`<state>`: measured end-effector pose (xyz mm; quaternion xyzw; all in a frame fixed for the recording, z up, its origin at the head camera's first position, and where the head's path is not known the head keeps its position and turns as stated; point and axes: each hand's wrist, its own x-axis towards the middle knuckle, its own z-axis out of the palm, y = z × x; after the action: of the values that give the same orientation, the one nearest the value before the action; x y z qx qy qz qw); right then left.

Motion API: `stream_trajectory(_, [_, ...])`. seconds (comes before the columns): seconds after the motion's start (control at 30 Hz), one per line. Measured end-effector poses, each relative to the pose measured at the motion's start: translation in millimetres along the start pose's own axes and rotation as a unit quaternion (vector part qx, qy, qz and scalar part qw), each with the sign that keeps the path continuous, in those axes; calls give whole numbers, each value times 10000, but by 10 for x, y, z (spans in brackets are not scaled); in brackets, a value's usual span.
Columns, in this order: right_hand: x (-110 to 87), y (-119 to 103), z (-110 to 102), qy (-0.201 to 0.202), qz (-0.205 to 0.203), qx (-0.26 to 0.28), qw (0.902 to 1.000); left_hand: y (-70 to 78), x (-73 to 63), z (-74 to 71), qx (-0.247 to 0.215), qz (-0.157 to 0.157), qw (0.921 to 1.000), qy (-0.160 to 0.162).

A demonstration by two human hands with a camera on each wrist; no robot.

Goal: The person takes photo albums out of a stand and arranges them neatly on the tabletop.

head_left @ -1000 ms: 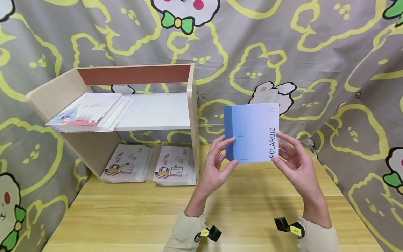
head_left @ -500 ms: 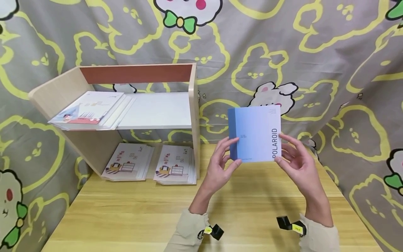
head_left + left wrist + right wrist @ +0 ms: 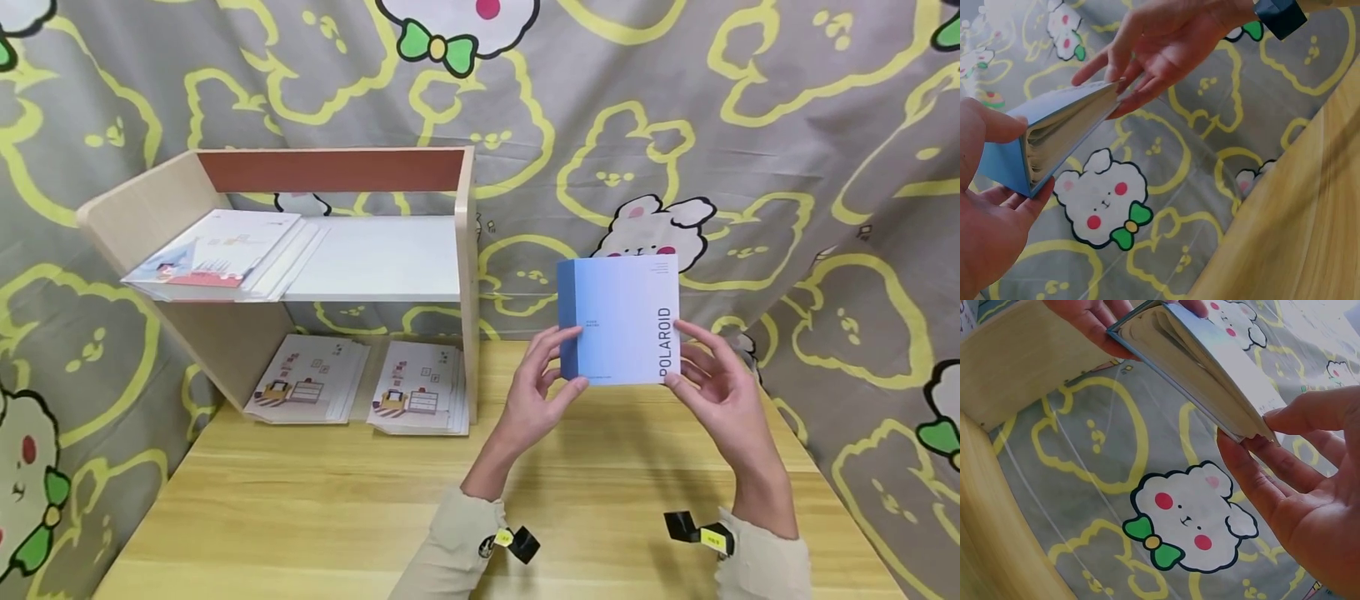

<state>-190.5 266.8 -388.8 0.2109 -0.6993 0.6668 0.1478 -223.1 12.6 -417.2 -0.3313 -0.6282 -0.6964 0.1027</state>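
Note:
A blue-to-white photo album [image 3: 626,321] marked POLAROID is held up above the table, its front cover facing the head camera. My left hand [image 3: 536,396] pinches its darker blue spine side, thumb at the lower front. On the opposite side my right hand [image 3: 716,387] pinches the album's open edge between thumb and fingers. Seen from below in the left wrist view, the album [image 3: 1063,128] is closed, with cream pages slightly fanned between its covers. The right wrist view shows the same pages, with the thumb and fingers of the right hand [image 3: 1310,481] at the cover edges.
A two-level wooden shelf [image 3: 467,250] stands at the left back of the wooden table [image 3: 300,500]. Thin illustrated booklets [image 3: 225,246] lie on its upper board. Two stacks, a left stack [image 3: 307,379] and a right stack [image 3: 417,387], lean below. A cartoon-print curtain [image 3: 517,108] hangs behind.
The album and both hands have shifted slightly right in the head view, and the shelf also sits a little further right and higher. The grip looks the same.

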Motion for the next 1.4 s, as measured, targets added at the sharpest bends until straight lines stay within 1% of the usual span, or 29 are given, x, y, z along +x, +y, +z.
stream_trajectory(0.13, [-5,11,-45,5,-29,96,9999,-20,38,33,54,-6,10000,-40])
stream_trajectory(0.23, [-9,18,-95,45,-46,173,9998,-53,80,70,106,51,9999,-107])
stream_trajectory(0.37, [-40,48,-141,154,2,209,9997,-94,112,124,126,85,9997,-173])
stream_trajectory(0.47, [-84,86,-163,249,42,319,9992,-118,121,159,127,37,9996,-249])
stream_trajectory(0.57, [-112,117,-188,330,63,419,9986,-118,140,190,282,-5,9990,-335])
stream_trajectory(0.7, [-93,137,-232,373,23,555,9978,-122,190,228,564,-48,9978,-351])
stream_trajectory(0.87, [-63,181,-296,373,-60,739,9965,-203,226,281,693,-153,9969,-329])
stream_trajectory(1.03, [-65,241,-362,375,-51,860,9956,-292,234,363,598,-258,9976,-245])
stream_trajectory(1.17, [-87,278,-405,458,-31,926,9946,-342,254,429,409,-215,9986,-240])
stream_trajectory(1.3, [-107,298,-429,539,83,947,9940,-382,265,483,227,-192,9994,-190])
stream_trajectory(1.4, [-129,323,-449,534,216,952,9938,-404,245,517,126,-297,9994,-107])
